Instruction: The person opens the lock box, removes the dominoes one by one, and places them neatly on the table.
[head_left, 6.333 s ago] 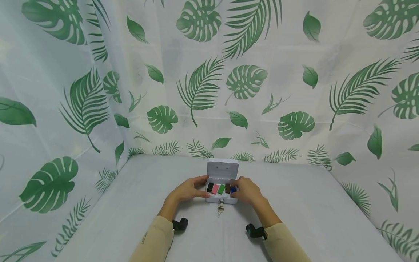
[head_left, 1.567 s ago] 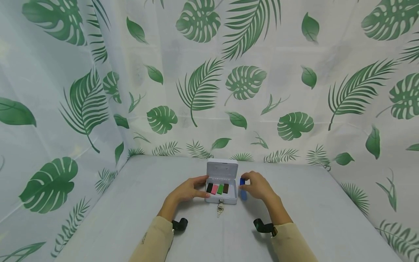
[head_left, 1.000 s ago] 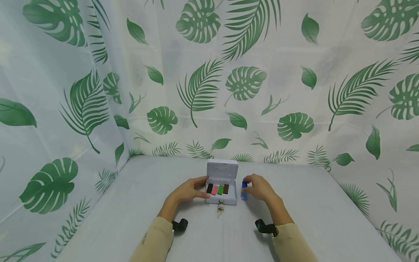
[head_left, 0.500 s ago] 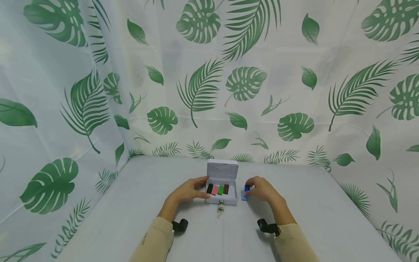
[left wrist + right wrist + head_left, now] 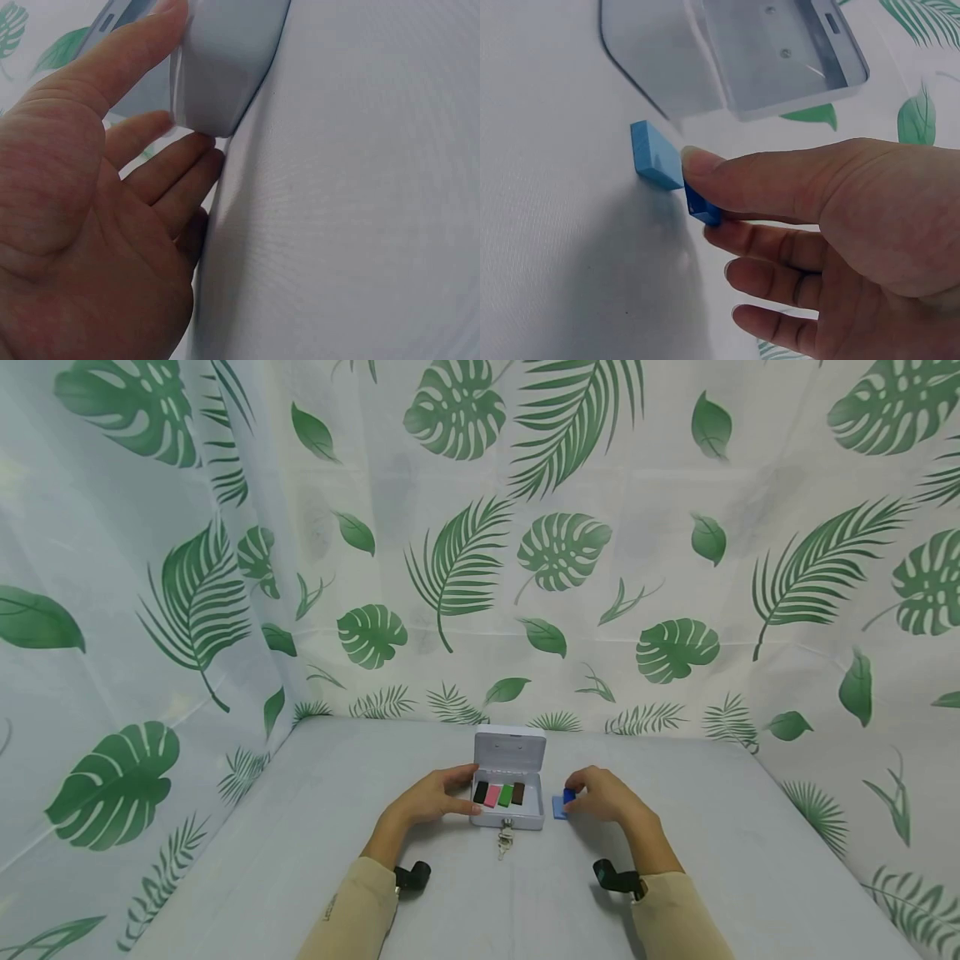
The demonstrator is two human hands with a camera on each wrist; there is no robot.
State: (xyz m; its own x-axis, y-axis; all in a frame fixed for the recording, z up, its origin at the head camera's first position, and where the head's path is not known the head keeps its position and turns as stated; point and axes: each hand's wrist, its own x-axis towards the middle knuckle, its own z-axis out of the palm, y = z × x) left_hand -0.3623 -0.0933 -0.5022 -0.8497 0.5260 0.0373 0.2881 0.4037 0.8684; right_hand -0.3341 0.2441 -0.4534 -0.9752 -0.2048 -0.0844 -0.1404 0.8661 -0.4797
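A white metal cash box [image 5: 532, 818] stands with its lid raised. Inside lie a black block [image 5: 481, 792], a pink block [image 5: 492, 795], a green block [image 5: 506, 796] and a brown block [image 5: 518, 793], side by side. My left hand [image 5: 428, 796] grips the box's left end, thumb at the front corner and fingers toward the back. To the right of the box, my right hand [image 5: 604, 795] pinches a dark blue block [image 5: 703, 210] between thumb and index finger. A light blue block [image 5: 654, 156] sits on the table, right beside the dark blue one.
Keys [image 5: 506, 839] hang from the lock on the box's front. A white cloth covers the table [image 5: 510, 902]. A leaf-print curtain [image 5: 480, 568] closes off the back and sides. The raised lid [image 5: 510, 750] stands behind the blocks.
My right hand has brought the dark blue block out of the box's right end, then down and slightly right to beside the light blue block. My left hand has stayed on the box.
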